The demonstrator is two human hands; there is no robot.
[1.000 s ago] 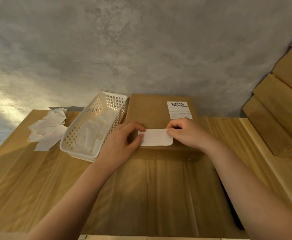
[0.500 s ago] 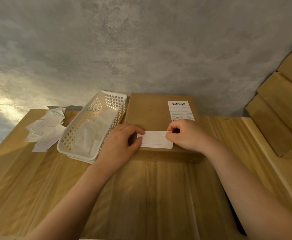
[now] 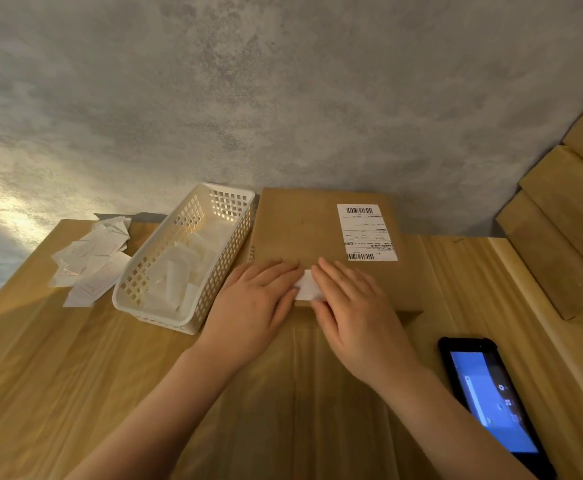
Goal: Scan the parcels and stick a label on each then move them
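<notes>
On the wooden table (image 3: 75, 375), against the grey wall (image 3: 283, 98), I note the items in descending order of size; the brown cardboard parcel (image 3: 300, 230) lies flat at the far centre, its rear edge at the wall; a stack of further cardboard boxes (image 3: 560, 237) rises at the right edge of view; the white lattice basket (image 3: 165, 299) stands just beside the parcel's left side and holds loose white slips; a black handheld device (image 3: 491, 403) with a lit blue screen lies on the table to the right, near my right forearm; a loose pile of white paper backings (image 3: 89, 258) lies left of the basket; a printed shipping label (image 3: 366, 232) with barcodes is fixed to the parcel's top, right of centre; a small white label (image 3: 305, 289) lies on the parcel's near edge, between my hands. My left hand (image 3: 252, 306) is flat, fingers straight, pressing on the label's left end; my right hand (image 3: 356, 310) is likewise flat, fingers extended, pressing its right end; neither hand grasps anything.
</notes>
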